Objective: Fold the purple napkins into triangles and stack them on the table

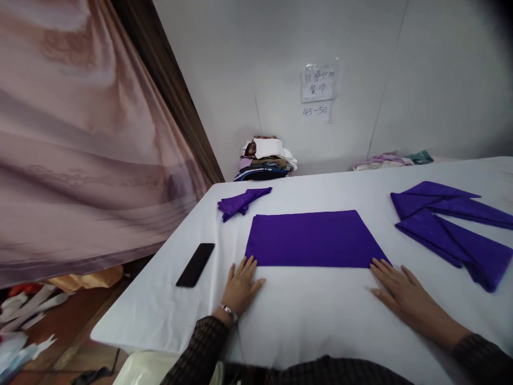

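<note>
A purple cloth (315, 238) lies flat as a rectangle on the white table (304, 315) in front of me. My left hand (240, 286) rests flat on the table, fingers spread, fingertips at the cloth's near left corner. My right hand (398, 291) also lies flat and open, its fingertips touching the cloth's near right corner. Neither hand holds anything. A watch sits on my left wrist.
A black phone (195, 264) lies left of my left hand. A folded purple napkin (241, 202) sits at the back left. Several purple cloths (452, 227) lie at the right. Stacked fabrics (265, 159) stand by the wall. A pink curtain (80, 133) hangs left.
</note>
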Demonstrator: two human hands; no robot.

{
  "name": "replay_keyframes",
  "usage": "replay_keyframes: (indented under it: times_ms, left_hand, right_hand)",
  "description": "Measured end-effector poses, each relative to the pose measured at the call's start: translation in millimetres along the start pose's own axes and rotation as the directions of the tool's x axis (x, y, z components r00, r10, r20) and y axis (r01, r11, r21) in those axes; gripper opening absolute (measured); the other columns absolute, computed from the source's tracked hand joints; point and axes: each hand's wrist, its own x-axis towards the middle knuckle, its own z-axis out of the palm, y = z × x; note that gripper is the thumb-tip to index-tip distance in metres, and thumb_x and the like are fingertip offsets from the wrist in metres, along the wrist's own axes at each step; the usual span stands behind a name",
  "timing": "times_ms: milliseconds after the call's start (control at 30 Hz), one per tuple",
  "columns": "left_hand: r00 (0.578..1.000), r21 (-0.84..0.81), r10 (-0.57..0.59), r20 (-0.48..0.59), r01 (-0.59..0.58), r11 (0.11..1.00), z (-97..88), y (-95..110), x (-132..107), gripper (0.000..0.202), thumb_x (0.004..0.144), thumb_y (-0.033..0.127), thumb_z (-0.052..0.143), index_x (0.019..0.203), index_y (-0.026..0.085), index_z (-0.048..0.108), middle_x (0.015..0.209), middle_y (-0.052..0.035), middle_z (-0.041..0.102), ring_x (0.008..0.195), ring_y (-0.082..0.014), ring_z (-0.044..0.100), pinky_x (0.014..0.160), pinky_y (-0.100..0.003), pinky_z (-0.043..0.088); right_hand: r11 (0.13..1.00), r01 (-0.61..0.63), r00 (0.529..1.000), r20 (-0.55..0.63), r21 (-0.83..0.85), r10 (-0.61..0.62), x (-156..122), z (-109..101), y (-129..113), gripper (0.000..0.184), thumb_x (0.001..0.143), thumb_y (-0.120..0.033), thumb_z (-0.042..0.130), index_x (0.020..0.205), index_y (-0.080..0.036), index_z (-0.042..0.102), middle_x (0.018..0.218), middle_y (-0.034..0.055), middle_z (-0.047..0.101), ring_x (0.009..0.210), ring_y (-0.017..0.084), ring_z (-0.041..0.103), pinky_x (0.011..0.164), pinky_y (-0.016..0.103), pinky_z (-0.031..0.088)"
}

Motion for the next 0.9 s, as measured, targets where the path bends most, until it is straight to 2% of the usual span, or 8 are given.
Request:
replay_keyframes:
  times_ms: [100, 167, 267, 400, 567, 700, 900]
  left_hand:
    - [0.990, -0.010, -0.136, -0.047, 0.136, 0.991, -10.4, -2, 7, 0.044, 0.089, 0.046, 0.042, 0.125, 0.022, 0.052, 0.140, -0.0088, 0.044, 0.133, -0.0267, 0.032, 0.108, -0.054, 0.021]
    - [0.983, -0.048, -0.151, -0.106, 0.146, 0.988, -18.2, 2, 21, 0.041, 0.089, 0.044, 0.042, 0.120, 0.021, 0.055, 0.137, -0.0089, 0.048, 0.131, -0.0251, 0.037, 0.107, -0.049, 0.026]
    - [0.970, -0.123, -0.163, -0.177, 0.143, 0.982, -26.3, 8, 55, 0.037, 0.089, 0.039, 0.043, 0.119, 0.020, 0.057, 0.134, -0.0089, 0.051, 0.125, -0.0213, 0.043, 0.105, -0.038, 0.032]
    - [0.950, -0.199, -0.278, -0.142, 0.247, 0.948, -26.8, 5, 111, 0.037, 0.090, 0.034, 0.042, 0.120, 0.017, 0.056, 0.130, -0.0104, 0.054, 0.119, -0.0197, 0.049, 0.100, -0.031, 0.036]
    - [0.888, -0.218, -0.449, -0.093, 0.422, 0.880, -19.5, -14, 167, 0.038, 0.087, 0.034, 0.046, 0.116, 0.012, 0.057, 0.116, -0.0156, 0.062, 0.107, -0.0249, 0.057, 0.087, -0.033, 0.043]
    - [0.849, -0.215, -0.525, -0.054, 0.504, 0.837, -14.1, -21, 187, 0.033, 0.083, 0.037, 0.051, 0.104, 0.014, 0.062, 0.111, -0.0147, 0.063, 0.102, -0.0243, 0.059, 0.080, -0.031, 0.044]
    - [0.829, -0.199, -0.557, -0.053, 0.537, 0.819, -9.5, -23, 193, 0.021, 0.083, 0.033, 0.051, 0.089, 0.019, 0.065, 0.102, -0.0096, 0.065, 0.095, -0.0203, 0.060, 0.076, -0.028, 0.043]
  right_hand:
    - [0.999, 0.035, 0.999, -0.007, -0.005, -0.035, 15, -5, -12, 0.061, 0.086, -0.056, 0.037, 0.138, -0.024, 0.040, 0.141, 0.0089, 0.039, 0.132, 0.029, 0.032, 0.107, 0.055, 0.021]
    - [0.997, 0.081, 0.997, 0.007, 0.001, -0.081, 33, -11, -25, 0.061, 0.087, -0.055, 0.036, 0.139, -0.024, 0.038, 0.144, 0.0082, 0.036, 0.134, 0.028, 0.028, 0.108, 0.052, 0.020]
    - [0.990, 0.143, 0.989, 0.029, 0.017, -0.144, 59, -15, -46, 0.062, 0.088, -0.056, 0.035, 0.139, -0.022, 0.037, 0.145, 0.0090, 0.035, 0.135, 0.027, 0.026, 0.108, 0.051, 0.020]
    - [0.976, 0.212, 0.977, 0.015, 0.046, -0.213, 80, -8, -64, 0.059, 0.089, -0.056, 0.034, 0.140, -0.026, 0.035, 0.146, 0.0078, 0.032, 0.136, 0.027, 0.024, 0.108, 0.051, 0.019]
    - [0.981, 0.190, 0.979, 0.072, 0.047, -0.193, 81, 8, -71, 0.061, 0.090, -0.057, 0.031, 0.140, -0.023, 0.036, 0.147, 0.0099, 0.030, 0.136, 0.026, 0.022, 0.108, 0.052, 0.018]
    - [0.986, 0.164, 0.981, 0.106, 0.024, -0.165, 78, 12, -71, 0.063, 0.089, -0.059, 0.030, 0.139, -0.021, 0.038, 0.147, 0.0102, 0.029, 0.137, 0.027, 0.021, 0.109, 0.052, 0.017]
    - [0.984, 0.176, 0.980, 0.092, 0.024, -0.177, 76, 13, -69, 0.061, 0.089, -0.059, 0.032, 0.139, -0.024, 0.037, 0.147, 0.0083, 0.028, 0.136, 0.026, 0.022, 0.108, 0.052, 0.019]
